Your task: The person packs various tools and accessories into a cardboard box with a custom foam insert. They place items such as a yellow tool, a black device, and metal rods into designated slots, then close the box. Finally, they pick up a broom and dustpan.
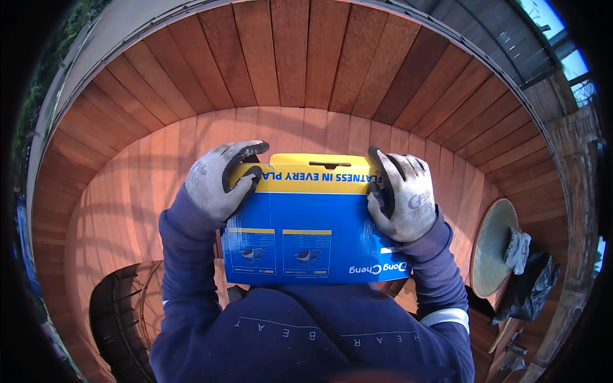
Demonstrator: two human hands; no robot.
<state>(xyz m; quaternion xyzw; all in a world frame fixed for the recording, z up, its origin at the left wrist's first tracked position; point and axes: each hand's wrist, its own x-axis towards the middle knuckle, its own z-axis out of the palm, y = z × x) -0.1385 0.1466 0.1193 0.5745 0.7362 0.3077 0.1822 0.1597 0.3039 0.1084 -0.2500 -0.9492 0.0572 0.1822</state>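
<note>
A blue cardboard box (303, 214) with a yellow upper band is held in front of my chest. Its printing is upside down, and two small pictures of a power tool show on its face. At the left end of the yellow edge, my gloved left hand (217, 182) is closed on the corner, thumb on the face. My gloved right hand (405, 195) grips the right end, fingers over the top edge and thumb on the near face. Both gloves are pale grey with black fingertips. A dark slot sits in the yellow edge. Whatever is inside the box is hidden.
Reddish wooden boards (294, 57) spread beneath and beyond me. To the right lie a round conical hat (488, 246), a crumpled grey glove or cloth (517, 251) and a black plastic bag (530, 287). A black ribbed object (118, 319) stands at lower left.
</note>
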